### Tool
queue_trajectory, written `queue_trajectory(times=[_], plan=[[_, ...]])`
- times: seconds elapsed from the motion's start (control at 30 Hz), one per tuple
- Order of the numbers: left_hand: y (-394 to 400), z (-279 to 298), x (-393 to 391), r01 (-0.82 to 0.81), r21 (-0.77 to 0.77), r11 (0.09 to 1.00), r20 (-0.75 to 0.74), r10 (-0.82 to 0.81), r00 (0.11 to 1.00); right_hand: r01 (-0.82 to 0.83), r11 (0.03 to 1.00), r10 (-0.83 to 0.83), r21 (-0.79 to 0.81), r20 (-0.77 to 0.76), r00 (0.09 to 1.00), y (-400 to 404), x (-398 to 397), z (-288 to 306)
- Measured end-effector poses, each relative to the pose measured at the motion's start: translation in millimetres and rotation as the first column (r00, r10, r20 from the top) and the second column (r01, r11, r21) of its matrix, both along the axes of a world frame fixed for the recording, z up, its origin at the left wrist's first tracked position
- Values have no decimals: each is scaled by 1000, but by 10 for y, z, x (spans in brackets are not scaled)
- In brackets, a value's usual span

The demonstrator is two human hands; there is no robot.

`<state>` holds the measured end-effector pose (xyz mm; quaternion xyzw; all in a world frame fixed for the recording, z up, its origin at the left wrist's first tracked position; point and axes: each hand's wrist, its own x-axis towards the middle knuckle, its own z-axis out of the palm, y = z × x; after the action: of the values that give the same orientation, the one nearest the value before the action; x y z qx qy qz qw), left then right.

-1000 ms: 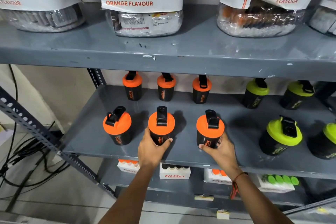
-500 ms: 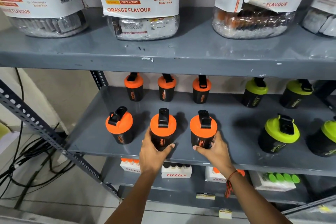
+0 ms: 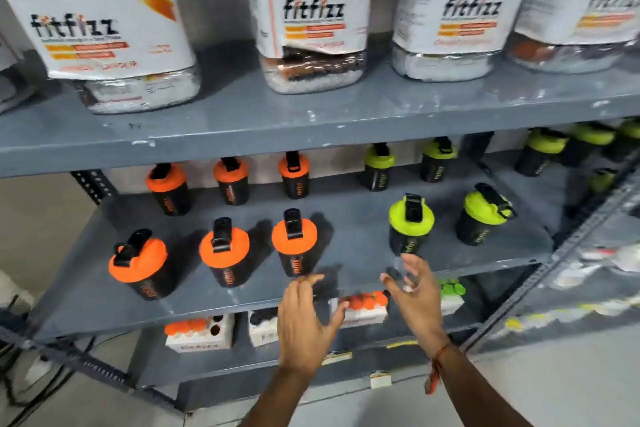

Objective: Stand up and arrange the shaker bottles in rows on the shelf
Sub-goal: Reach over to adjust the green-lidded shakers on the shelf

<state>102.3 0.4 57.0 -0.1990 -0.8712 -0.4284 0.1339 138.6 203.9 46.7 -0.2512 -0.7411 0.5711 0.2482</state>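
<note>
Black shaker bottles stand upright on the grey middle shelf (image 3: 353,274). Three orange-lidded ones form the front row (image 3: 138,263) (image 3: 225,251) (image 3: 295,241), and three more stand behind (image 3: 169,189) (image 3: 231,182) (image 3: 294,175). Green-lidded bottles stand to the right, two in front (image 3: 410,224) (image 3: 485,213) and two behind (image 3: 379,166) (image 3: 439,159). My left hand (image 3: 304,322) hovers open just below the third orange bottle, touching nothing. My right hand (image 3: 414,291) is open and blurred, below the nearest green bottle.
Large fitfizz jars (image 3: 311,17) fill the shelf above. White boxes of small tubes (image 3: 199,334) sit on the lower shelf. More green-lidded bottles (image 3: 543,152) stand on the neighbouring rack to the right. Cables (image 3: 20,374) lie on the floor at left.
Both hands have let go of the middle and third orange bottles and moved right, toward the green ones. The view has shifted right and is blurred.
</note>
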Motion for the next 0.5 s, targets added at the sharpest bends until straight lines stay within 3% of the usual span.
queue_trajectory(times=[0.13, 0.23, 0.37, 0.5], plan=[[581, -37, 5, 107, 63, 992, 162, -116, 980, 205, 978, -203, 39, -39, 978, 719, 200, 111], [992, -149, -132, 122, 58, 991, 312, -134, 941, 267, 963, -267, 23, -20, 964, 1313, 192, 88], [1472, -244, -381, 42, 65, 997, 449, -67, 891, 192, 981, -192, -5, -13, 981, 1950, 45, 41], [1752, -309, -563, -5, 43, 999, 454, -15, 891, 55, 998, -54, -6, 58, 997, 2380, -110, -18]])
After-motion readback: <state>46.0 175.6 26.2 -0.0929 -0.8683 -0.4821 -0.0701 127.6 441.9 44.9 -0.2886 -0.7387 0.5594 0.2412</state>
